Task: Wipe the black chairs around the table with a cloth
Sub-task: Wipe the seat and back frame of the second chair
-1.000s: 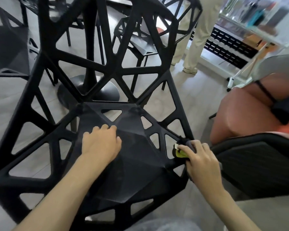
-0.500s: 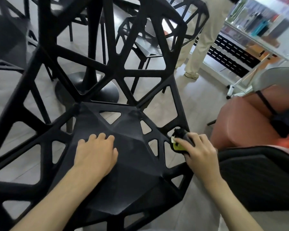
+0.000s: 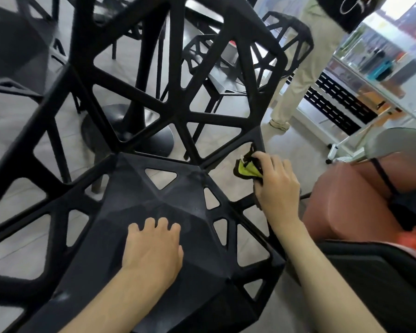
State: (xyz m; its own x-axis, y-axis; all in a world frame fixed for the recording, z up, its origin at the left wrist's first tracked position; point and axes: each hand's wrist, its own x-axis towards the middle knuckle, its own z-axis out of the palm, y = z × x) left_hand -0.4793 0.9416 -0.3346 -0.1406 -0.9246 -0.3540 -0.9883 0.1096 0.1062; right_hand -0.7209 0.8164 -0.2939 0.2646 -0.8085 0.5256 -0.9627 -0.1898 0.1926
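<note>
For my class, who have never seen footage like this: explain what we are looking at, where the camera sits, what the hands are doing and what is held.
There is no machine here. A camera worn on a person's head looks forward and down at their own bare hands. The left hand rests on the seat of a black chair made of open triangular struts. The right hand grips a black and green cloth against the chair's right-side frame. Behind stand more black chairs and a round table base.

On the chair [image 3: 178,203] seat rested the left hand [image 3: 151,251], the right hand [image 3: 276,186] with the cloth [image 3: 246,169] at the chair's right side strut, the table's pedestal [image 3: 127,131] behind the chair.
</note>
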